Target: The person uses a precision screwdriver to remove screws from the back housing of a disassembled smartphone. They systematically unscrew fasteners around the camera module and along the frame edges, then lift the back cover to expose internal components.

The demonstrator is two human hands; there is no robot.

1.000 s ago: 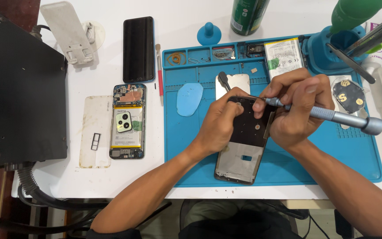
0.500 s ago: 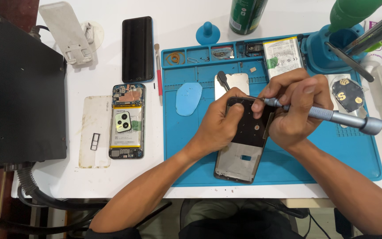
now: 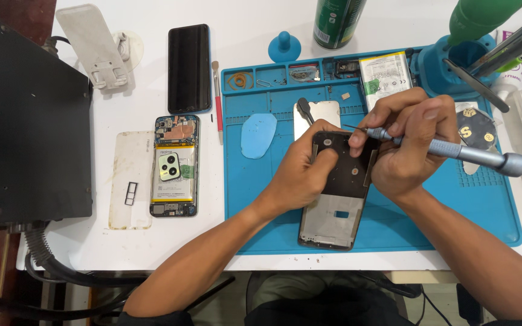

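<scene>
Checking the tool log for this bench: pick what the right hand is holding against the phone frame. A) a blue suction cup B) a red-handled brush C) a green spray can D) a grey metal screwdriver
D: the right hand grips a grey metal screwdriver with its tip at the top of the phone frame, which the left hand steadies on the blue mat.

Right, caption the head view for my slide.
Left hand steadies a phone frame on a blue mat; right hand works a screwdriver.
</scene>
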